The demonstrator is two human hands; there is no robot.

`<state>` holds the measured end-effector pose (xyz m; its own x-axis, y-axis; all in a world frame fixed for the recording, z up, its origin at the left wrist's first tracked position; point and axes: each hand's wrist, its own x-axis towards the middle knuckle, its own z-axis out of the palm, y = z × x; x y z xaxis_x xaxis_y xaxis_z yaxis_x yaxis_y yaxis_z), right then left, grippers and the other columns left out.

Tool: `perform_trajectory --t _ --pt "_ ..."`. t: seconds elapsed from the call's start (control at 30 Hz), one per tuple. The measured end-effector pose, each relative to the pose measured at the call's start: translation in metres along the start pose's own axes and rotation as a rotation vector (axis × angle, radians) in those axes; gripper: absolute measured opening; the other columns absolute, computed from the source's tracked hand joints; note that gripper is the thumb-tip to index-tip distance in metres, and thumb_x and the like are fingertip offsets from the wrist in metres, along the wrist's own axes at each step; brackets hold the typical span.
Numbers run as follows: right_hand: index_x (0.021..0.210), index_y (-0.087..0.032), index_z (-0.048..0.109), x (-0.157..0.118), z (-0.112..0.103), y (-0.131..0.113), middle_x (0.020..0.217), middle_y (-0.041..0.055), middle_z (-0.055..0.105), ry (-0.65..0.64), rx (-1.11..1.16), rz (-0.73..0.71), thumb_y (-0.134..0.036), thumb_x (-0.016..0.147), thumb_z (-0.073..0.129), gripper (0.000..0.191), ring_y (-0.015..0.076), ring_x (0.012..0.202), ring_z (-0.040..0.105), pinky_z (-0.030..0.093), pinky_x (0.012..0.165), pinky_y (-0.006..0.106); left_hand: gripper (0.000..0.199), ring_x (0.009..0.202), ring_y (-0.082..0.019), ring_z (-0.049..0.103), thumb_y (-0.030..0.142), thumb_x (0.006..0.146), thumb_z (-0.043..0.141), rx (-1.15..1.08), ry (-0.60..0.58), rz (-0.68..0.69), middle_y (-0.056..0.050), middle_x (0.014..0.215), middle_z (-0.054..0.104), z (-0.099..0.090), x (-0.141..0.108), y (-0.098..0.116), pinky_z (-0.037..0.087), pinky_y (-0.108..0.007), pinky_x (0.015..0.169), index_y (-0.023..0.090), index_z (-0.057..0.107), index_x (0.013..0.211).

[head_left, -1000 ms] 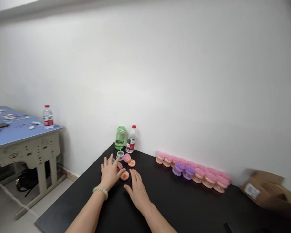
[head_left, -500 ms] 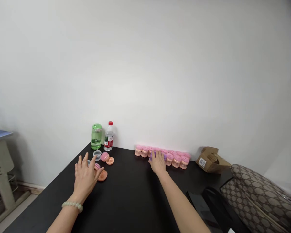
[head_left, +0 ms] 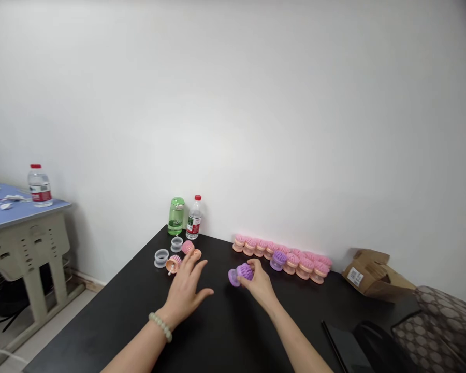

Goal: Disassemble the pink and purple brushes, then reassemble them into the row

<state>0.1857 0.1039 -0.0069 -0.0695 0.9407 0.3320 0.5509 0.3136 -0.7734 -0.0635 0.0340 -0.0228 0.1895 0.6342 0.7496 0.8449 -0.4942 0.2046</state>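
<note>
My right hand (head_left: 259, 282) grips a purple bristled brush (head_left: 244, 271) with a wide base, tilted on its side above the black table (head_left: 213, 331). Fingers spread and holding nothing, my left hand (head_left: 185, 292) is over the table's left part, partly covering pink bristled pieces. Near its fingertips are an orange cup piece with pink bristles (head_left: 173, 264), a pink bristled head (head_left: 187, 247) and two clear rings (head_left: 161, 258). Another purple brush (head_left: 278, 260) stands at the front of a row of pink brushes (head_left: 305, 267) along the wall.
A green bottle (head_left: 176, 216) and a red-capped water bottle (head_left: 194, 218) stand at the back left corner. An open cardboard box (head_left: 376, 277), a patterned bag (head_left: 438, 331) and a dark flat item (head_left: 344, 347) are on the right. A blue-topped desk (head_left: 8, 207) stands far left.
My right hand has come away from the row toward me with a purple brush. My left hand has moved right in the view, still spread. The view has turned left.
</note>
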Motion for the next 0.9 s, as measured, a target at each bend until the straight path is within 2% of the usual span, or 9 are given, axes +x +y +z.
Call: perform_trajectory --t 0.07,0.13,0.2,0.27,0.33,0.47,0.6,0.73,0.9 --pt "0.121 -0.021 0.05 -0.023 0.011 -0.013 0.097 0.0047 0.067 -0.066 0.16 0.013 -0.03 0.073 0.067 0.052 0.024 0.084 0.069 0.058 0.07 0.037 0.072 0.143 -0.039 0.035 0.037 0.077 0.079 -0.077 -0.065 0.04 -0.017 0.146 0.048 0.003 -0.001 0.013 0.04 -0.06 0.11 0.022 0.045 0.139" --pt "0.122 -0.021 0.052 -0.045 0.021 -0.025 0.101 0.0056 0.068 -0.147 0.355 0.045 -0.039 0.076 0.068 0.052 0.0229 0.085 0.07 0.059 0.068 0.035 0.075 0.137 -0.038 0.044 0.043 0.076 0.081 -0.161 -0.113 0.07 -0.018 0.14 0.053 0.003 -0.002 0.022 0.043 -0.059 0.107 0.022 0.045 0.138" --pt "0.114 -0.02 0.06 -0.063 0.027 -0.035 0.095 0.0046 0.068 -0.246 0.646 0.139 -0.042 0.073 0.075 0.049 0.0215 0.08 0.068 0.057 0.071 0.035 0.067 0.12 -0.034 0.057 0.046 0.078 0.078 -0.244 -0.168 0.095 -0.016 0.127 0.06 0.0 -0.001 0.028 0.051 -0.053 0.099 0.021 0.049 0.132" --pt "0.107 -0.02 0.065 -0.075 0.028 -0.04 0.089 0.0029 0.067 -0.305 0.822 0.19 -0.043 0.071 0.081 0.046 0.0198 0.078 0.066 0.055 0.074 0.034 0.054 0.103 -0.029 0.063 0.047 0.082 0.074 -0.305 -0.226 0.105 -0.012 0.114 0.064 -0.003 0.0 0.032 0.056 -0.046 0.088 0.02 0.053 0.123" --pt "0.106 -0.021 0.067 -0.08 0.026 -0.04 0.09 0.0031 0.068 -0.322 0.856 0.188 -0.046 0.072 0.081 0.044 0.0205 0.08 0.065 0.054 0.076 0.034 0.047 0.098 -0.026 0.062 0.046 0.083 0.072 -0.343 -0.261 0.106 -0.01 0.111 0.063 -0.007 0.0 0.035 0.056 -0.042 0.084 0.02 0.055 0.118" --pt "0.103 -0.021 0.07 -0.081 0.021 -0.033 0.091 0.0061 0.069 -0.306 0.806 0.184 -0.054 0.071 0.081 0.047 0.0249 0.085 0.064 0.055 0.075 0.037 0.047 0.1 -0.024 0.061 0.047 0.085 0.071 -0.415 -0.27 0.118 -0.01 0.116 0.058 -0.01 0.001 0.038 0.054 -0.037 0.086 0.021 0.052 0.12" --pt "0.102 -0.021 0.071 -0.081 0.019 -0.031 0.088 0.0053 0.069 -0.268 0.775 0.151 -0.054 0.072 0.08 0.045 0.0226 0.08 0.062 0.052 0.072 0.034 0.04 0.091 -0.022 0.061 0.048 0.086 0.068 -0.427 -0.242 0.107 -0.008 0.107 0.059 -0.011 0.001 0.042 0.053 -0.033 0.08 0.02 0.054 0.111" --pt "0.097 -0.021 0.072 -0.084 0.02 -0.036 0.084 0.0044 0.068 -0.205 0.785 0.156 -0.056 0.068 0.082 0.047 0.0216 0.075 0.061 0.05 0.068 0.032 0.042 0.084 -0.02 0.06 0.052 0.085 0.069 -0.432 -0.207 0.086 -0.006 0.099 0.06 -0.01 0.002 0.043 0.052 -0.03 0.073 0.019 0.055 0.106" --pt "0.102 -0.022 0.068 -0.087 0.027 -0.036 0.086 0.0039 0.068 -0.158 0.808 0.207 -0.061 0.07 0.078 0.051 0.02 0.072 0.062 0.052 0.068 0.034 0.04 0.087 -0.02 0.061 0.051 0.086 0.067 -0.414 -0.16 0.1 -0.007 0.1 0.061 -0.007 0.001 0.041 0.054 -0.031 0.075 0.019 0.055 0.108"
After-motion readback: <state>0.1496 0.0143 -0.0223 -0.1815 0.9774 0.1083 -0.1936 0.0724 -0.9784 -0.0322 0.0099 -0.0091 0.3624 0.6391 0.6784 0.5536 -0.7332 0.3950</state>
